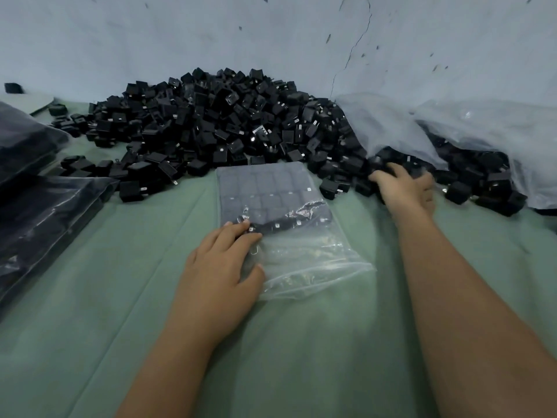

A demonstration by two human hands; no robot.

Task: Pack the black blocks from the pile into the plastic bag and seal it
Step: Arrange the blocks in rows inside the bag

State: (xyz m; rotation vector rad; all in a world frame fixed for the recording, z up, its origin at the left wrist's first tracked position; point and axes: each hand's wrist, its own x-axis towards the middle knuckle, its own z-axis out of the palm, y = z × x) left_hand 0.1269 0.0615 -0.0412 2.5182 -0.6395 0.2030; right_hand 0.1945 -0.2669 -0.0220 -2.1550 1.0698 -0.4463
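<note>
**At the pile's edge: one hand on the bag, one among the blocks**

On the green cloth-covered bench (pixel 301 342), a clear plastic bag (pixel 313 260) lies flat just in front of the pile (pixel 211 122) of black blocks heaped against the pale wall (pixel 211 34). Its far half is filled with black blocks in neat rows (pixel 265 188); the near half, toward the zip edge, is limp and see-through.

The left hand (pixel 223 267) rests palm-down on the bag's left side, fingers spread over the film and the nearest row of blocks, thumb pressing the plastic rather than gripping it. The right hand (pixel 407 185) reaches to the right edge of the pile, fingers curled down among loose blocks; it is blurred, so whether it has closed on any cannot be told.

Right of the pile, a large crumpled plastic sack (pixel 482 134) spills more blocks. At the left edge lie filled bags (pixel 45 212), stacked and dark.
</note>
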